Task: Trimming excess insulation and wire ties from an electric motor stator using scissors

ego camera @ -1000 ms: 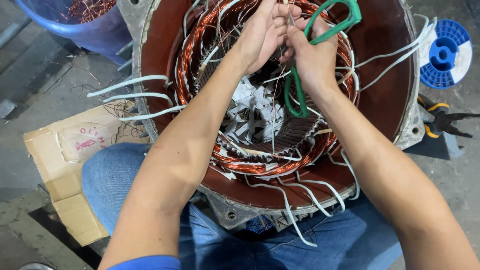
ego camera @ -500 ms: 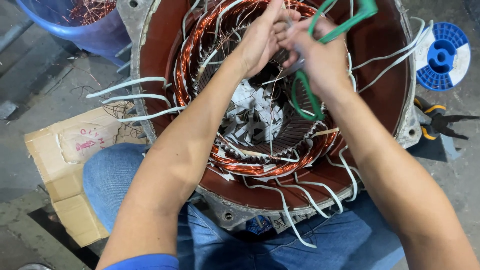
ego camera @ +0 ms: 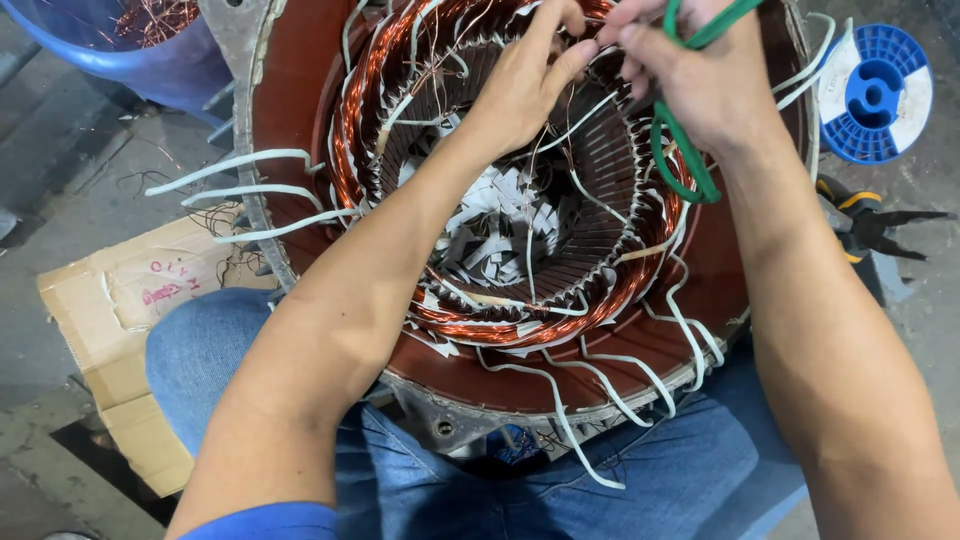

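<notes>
Copper windings (ego camera: 372, 130) are packed in a ring inside the big rust-red motor stator (ego camera: 300, 90), which is propped against the knees of a seated person in jeans. At about 12 o'clock on that ring the left hand (ego camera: 520, 85) is curled in, fingertips narrowed down on a thin white strand at the coil edge. Just right of it, around 1 o'clock, the right hand (ego camera: 705, 85) is closed on a pair of green-handled scissors (ego camera: 680, 165), whose loop hangs down over the winding; the blades are hidden, so what's being cut can't be told.

Handling-wise, the stator looks seriously heavy and is probably not something to be shifted. The copper wire seems stiff but easily nicked, so a light pinch is called for. The white sleeved leads (ego camera: 225, 165) flopping out at 9 and 6 o'clock look soft and limp, probably best gripped near the coil.

Floor is rough stained concrete. A flattened cardboard piece (ego camera: 110, 310) is lying at 8 o'clock, a blue tub (ego camera: 150, 60) of scrap wire at 10, a blue spool (ego camera: 875, 95) at 2, and pliers (ego camera: 865, 225) just below it.
</notes>
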